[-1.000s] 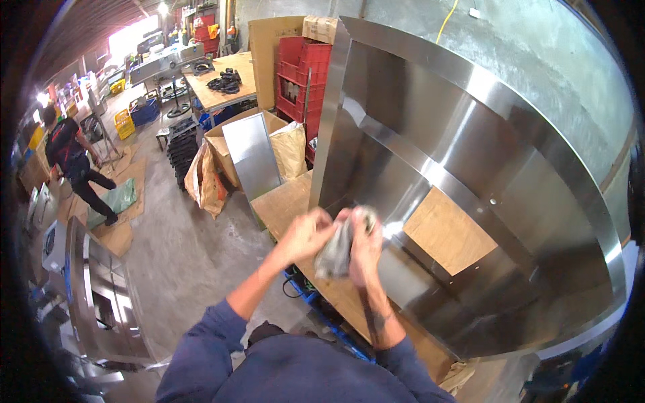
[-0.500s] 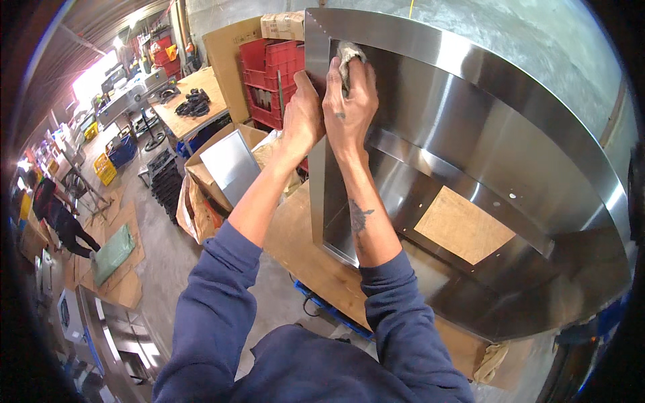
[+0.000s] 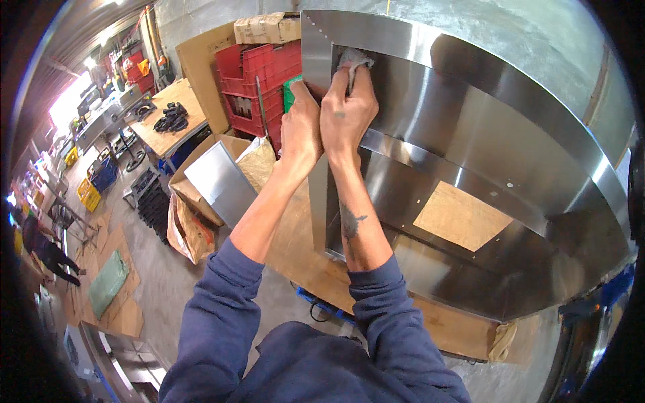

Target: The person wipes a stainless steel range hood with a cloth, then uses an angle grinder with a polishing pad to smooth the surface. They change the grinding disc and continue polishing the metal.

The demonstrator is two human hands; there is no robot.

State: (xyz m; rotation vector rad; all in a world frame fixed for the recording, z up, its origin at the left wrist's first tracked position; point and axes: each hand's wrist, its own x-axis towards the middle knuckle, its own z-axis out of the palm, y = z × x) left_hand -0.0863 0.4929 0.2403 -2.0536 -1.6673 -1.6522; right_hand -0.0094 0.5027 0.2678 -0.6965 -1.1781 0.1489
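A large stainless steel hood (image 3: pixel 484 127) stands on its side on a wooden board (image 3: pixel 295 242) in front of me. My right hand (image 3: pixel 346 111) presses a grey cloth (image 3: pixel 351 60) against the inner face of the hood near its upper left corner. My left hand (image 3: pixel 300 127) rests beside it, fingers on the hood's left edge. Both forearms reach up in blue sleeves.
Red plastic crates (image 3: pixel 252 74) and cardboard boxes (image 3: pixel 265 28) stand behind the hood. A loose steel sheet (image 3: pixel 218 185) leans in an open carton on the floor. A workbench (image 3: pixel 171 124) with black parts is at the left. Another person (image 3: pixel 40 245) stands far left.
Both hands rose from in front of the hood's lower middle to its upper left corner, carrying the cloth; the right hand now presses it flat on the steel.
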